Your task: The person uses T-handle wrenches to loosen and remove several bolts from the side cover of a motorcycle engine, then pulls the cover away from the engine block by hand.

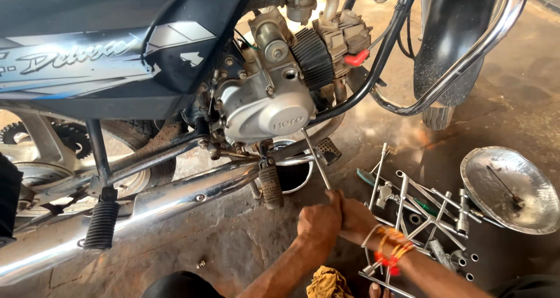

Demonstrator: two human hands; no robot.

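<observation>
Steel, thin and bright: the long T-handle wrench (pixel 315 159) runs from my fists up to the underside of the silver engine case (pixel 265 108). My left hand (pixel 319 219) is clenched around the handle end, and my right hand (pixel 354 219) is clenched just beside it, touching it, so both grasp the same tool. The shaft leans steeply, its far tip seated somewhere low on the case near the footpeg (pixel 270 186); I cannot tell exactly on which bolt. The chrome exhaust pipe (pixel 151 201) passes just beside that spot. As I judge it, the slant is the risk: if the socket sits crooked, a hard turn could slip it off, rounding the bolt head and throwing my knuckles into the peg. Loose tools (pixel 420 213) lie near my right wrist, with a metal bowl (pixel 507 190) beyond.
</observation>
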